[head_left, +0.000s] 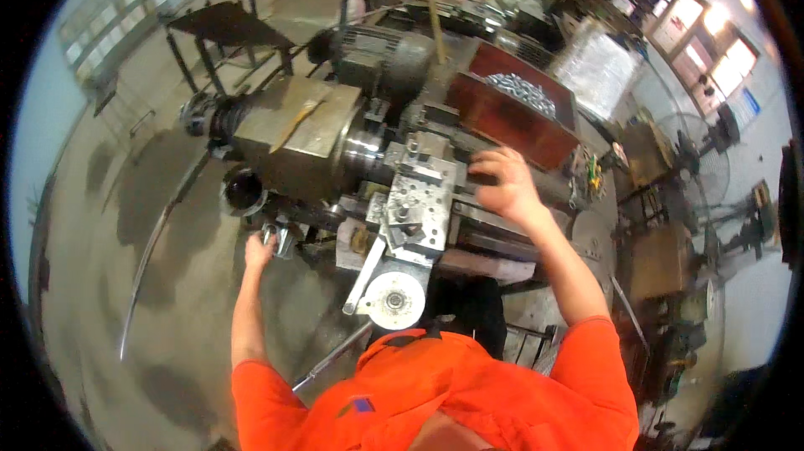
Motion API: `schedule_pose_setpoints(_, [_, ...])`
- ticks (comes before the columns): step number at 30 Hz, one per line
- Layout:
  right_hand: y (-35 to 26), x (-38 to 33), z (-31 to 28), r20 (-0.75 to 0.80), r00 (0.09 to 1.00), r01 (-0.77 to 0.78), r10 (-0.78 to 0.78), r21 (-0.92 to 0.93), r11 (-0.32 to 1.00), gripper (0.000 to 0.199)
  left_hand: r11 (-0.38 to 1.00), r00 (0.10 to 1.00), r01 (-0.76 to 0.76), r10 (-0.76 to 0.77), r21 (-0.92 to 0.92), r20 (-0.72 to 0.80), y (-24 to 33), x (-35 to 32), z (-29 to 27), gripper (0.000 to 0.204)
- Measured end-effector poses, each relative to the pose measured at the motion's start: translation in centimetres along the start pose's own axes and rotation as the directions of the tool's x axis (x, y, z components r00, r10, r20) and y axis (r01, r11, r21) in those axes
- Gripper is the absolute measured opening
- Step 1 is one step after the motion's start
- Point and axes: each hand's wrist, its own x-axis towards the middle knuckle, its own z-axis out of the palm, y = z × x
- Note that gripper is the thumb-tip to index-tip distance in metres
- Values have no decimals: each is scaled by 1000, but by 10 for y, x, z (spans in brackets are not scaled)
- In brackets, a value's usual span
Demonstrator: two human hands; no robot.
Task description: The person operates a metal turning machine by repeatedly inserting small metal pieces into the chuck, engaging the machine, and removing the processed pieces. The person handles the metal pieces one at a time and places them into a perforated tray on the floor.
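At the lower left of the lathe, my left hand (260,248) is closed beside a small shiny metal part (283,242); what lies within its fingers is too small to make out. Above that hand is a dark round container or pipe mouth (243,191). My right hand (507,185) is raised just right of the drilled metal tool slide (427,200), its fingers bent and apart, with nothing visible in them. The spinning-looking bright chuck (364,154) sits left of the slide. Closest to my body is a round pale handwheel (395,300), with a long flat lever (366,275) beside it.
A red-brown box (515,103) full of small metal pieces stands behind my right hand. On the headstock (293,128) lies a yellowish stick (297,126). A motor (381,57) sits behind it. To the right are a standing fan (699,149) and a round metal disc (593,231).
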Motion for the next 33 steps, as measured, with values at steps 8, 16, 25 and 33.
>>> schedule_pose_setpoints(8, [81,-198,-85,39,647,-748,761,-161,644,34,678,941,-319,307,662,140,18,17,-32,20])
schedule_pose_setpoints(16, [178,-435,-126,-80,50,-899,996,-439,10,64,890,970,-235,191,391,148,49,-61,-66,30])
schedule_pose_setpoints(25, [186,-498,-108,-228,98,-784,969,-617,-66,36,938,705,-185,335,-294,626,128,-207,-107,44])
schedule_pose_setpoints(33, [92,-488,-69,-275,103,-894,956,-448,-32,30,946,730,-322,275,-40,626,165,-280,-66,23])
